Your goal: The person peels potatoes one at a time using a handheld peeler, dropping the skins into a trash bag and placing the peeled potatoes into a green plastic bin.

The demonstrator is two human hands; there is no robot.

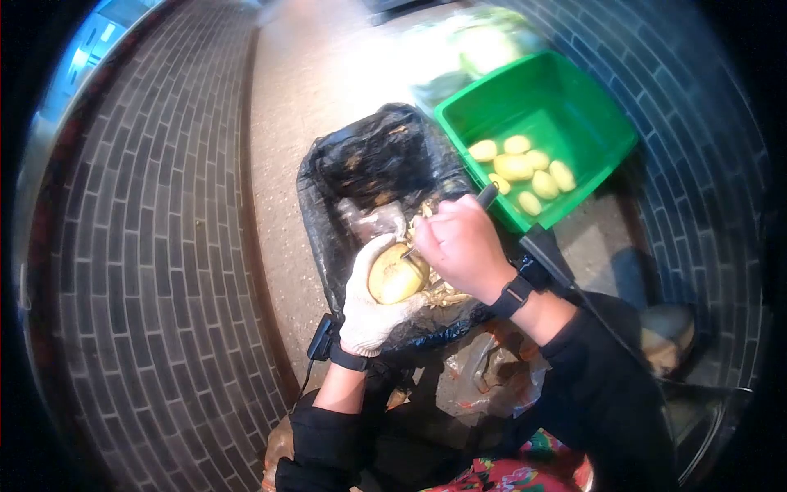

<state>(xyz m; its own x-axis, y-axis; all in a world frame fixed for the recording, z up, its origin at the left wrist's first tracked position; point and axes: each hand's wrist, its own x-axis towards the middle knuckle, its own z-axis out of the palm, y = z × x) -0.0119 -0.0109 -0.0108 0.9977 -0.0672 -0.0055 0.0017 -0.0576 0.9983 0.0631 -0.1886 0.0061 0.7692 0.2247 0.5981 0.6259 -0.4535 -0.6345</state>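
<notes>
A pale yellow, largely peeled potato [395, 275] rests in my left hand [366, 307], which wears a white knit glove and curls around it. My bare right hand [461, 246] is closed on a peeler [487, 195], its dark handle sticking out past the fist. The peeler's working end meets the potato's upper right side; its exact shape is mostly hidden by my fingers. Both hands are over a bin lined with a black plastic bag [318, 221]. Strips of peel [447, 295] lie in the bag under my right hand.
A green plastic bin [586, 131] holding several peeled potatoes [514, 167] stands beyond my right hand. Clear plastic bags [484, 369] lie near my legs. Brick-patterned walls [164, 246] rise on both sides. A bright, blurred green bundle [488, 49] is behind the green bin.
</notes>
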